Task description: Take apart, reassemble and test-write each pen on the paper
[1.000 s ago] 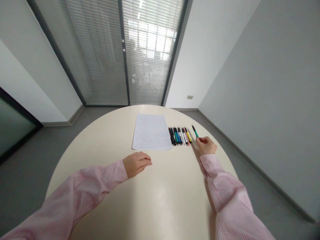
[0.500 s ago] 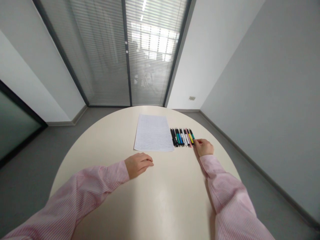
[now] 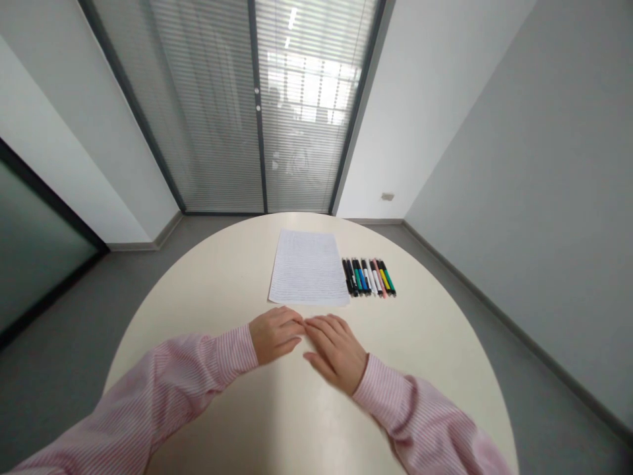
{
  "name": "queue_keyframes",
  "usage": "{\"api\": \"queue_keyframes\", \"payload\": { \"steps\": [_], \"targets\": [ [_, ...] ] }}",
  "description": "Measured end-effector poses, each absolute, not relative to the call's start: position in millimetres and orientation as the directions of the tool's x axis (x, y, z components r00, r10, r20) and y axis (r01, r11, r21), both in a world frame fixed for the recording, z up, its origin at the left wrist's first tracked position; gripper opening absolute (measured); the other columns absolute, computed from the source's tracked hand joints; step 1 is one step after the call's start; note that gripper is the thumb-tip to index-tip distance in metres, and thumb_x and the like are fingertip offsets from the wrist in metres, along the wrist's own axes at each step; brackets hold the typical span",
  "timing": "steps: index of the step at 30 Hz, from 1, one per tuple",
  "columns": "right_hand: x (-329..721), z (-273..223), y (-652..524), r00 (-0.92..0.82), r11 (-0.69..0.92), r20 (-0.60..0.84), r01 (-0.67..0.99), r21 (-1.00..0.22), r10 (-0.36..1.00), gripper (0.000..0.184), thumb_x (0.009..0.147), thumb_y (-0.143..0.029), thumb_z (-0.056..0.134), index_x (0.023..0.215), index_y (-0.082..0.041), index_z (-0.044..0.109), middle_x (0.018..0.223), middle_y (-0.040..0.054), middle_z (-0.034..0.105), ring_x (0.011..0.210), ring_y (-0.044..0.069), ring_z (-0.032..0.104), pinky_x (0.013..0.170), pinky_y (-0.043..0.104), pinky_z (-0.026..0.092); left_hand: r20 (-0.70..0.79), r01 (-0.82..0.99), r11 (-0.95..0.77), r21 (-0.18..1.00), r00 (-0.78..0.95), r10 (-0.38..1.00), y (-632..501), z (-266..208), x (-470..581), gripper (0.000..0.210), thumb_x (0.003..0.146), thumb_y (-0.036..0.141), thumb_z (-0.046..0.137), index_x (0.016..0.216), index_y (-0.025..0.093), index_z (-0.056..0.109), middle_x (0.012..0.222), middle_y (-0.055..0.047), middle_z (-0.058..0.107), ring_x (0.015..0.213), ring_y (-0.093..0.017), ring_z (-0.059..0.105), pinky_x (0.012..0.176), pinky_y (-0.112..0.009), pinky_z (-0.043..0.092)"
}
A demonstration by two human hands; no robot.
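Observation:
My left hand (image 3: pixel 277 334) rests palm down on the table, just below the sheet of paper, with nothing in it. Fingers outstretched, my right hand (image 3: pixel 336 351) lies opposite and holds nothing either. The fingertips of both hands meet or nearly meet. Beyond them is a white lined sheet of paper (image 3: pixel 309 269), slightly tilted. To the right of the paper several pens (image 3: pixel 368 277) lie side by side in a row, black ones at the left, then green, blue, white, pink, yellow and green ones.
The round cream table (image 3: pixel 208 284) curves away on all sides. Behind it stands a glass partition with blinds (image 3: pixel 212 132). A grey wall (image 3: pixel 534 185) rises at the right, and a wall socket (image 3: pixel 387 196) sits low at the back.
My right hand has left the rightmost green pen and moved left and nearer, to my left hand. That pen now lies in the row. My left hand has barely moved.

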State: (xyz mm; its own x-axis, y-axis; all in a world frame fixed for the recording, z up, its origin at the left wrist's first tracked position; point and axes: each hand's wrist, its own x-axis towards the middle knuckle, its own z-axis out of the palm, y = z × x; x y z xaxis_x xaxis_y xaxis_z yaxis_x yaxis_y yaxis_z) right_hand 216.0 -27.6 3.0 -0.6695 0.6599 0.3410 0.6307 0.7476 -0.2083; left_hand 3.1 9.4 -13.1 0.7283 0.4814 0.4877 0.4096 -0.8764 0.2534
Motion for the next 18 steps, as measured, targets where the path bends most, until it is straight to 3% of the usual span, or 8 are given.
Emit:
{"api": "queue_keyframes", "payload": {
  "steps": [6,9,13,18],
  "targets": [
    [215.5,-1.0,-31.9,-0.682,0.735,0.274,0.628,-0.257,0.678,0.043,0.087,-0.033,0.045,0.125,-0.013,0.042,0.126,0.0131,0.050,0.117,0.023,0.043,0.103,0.045,0.029,0.451,0.456,-0.856,0.243,0.728,0.516,3.2,-12.9,8.0,0.021,0.084,0.021,0.046,0.102,0.013,0.053,0.101,-0.010,0.057,0.094,-0.019,0.052,0.086,-0.033,0.046],
    [216.4,-0.5,-29.8,-0.684,0.727,0.249,0.641,-0.246,0.686,0.045,0.087,-0.035,0.046,0.127,-0.014,0.041,0.129,0.0135,0.046,0.121,0.025,0.039,0.104,0.046,0.028,0.448,0.423,-0.853,0.304,0.727,0.520,6.9,-14.7,8.4,0.023,0.083,0.020,0.046,0.104,0.013,0.049,0.103,-0.010,0.056,0.098,-0.021,0.051,0.089,-0.036,0.045],
    [216.6,-2.4,-28.4,-0.666,0.708,0.240,0.670,-0.225,0.706,0.043,0.087,-0.038,0.044,0.125,-0.017,0.045,0.133,0.0134,0.043,0.125,0.028,0.033,0.103,0.051,0.025,0.429,0.380,-0.842,0.384,0.734,0.527,12.0,-19.3,7.5,0.040,0.083,0.027,0.048,0.119,0.012,0.040,0.113,-0.013,0.052,0.108,-0.022,0.047,0.095,-0.040,0.041],
    [220.9,-8.6,-24.3,-0.678,0.722,0.249,0.658,-0.213,0.691,0.049,0.087,-0.047,0.041,0.127,-0.018,0.045,0.131,0.0131,0.045,0.125,0.028,0.034,0.104,0.052,0.023,0.379,0.404,-0.849,0.340,0.768,0.517,9.0,-22.2,9.3,0.060,0.087,0.042,0.039,0.136,0.011,0.022,0.137,-0.018,0.036,0.127,-0.027,0.032,0.102,-0.046,0.033]
  ]
}}
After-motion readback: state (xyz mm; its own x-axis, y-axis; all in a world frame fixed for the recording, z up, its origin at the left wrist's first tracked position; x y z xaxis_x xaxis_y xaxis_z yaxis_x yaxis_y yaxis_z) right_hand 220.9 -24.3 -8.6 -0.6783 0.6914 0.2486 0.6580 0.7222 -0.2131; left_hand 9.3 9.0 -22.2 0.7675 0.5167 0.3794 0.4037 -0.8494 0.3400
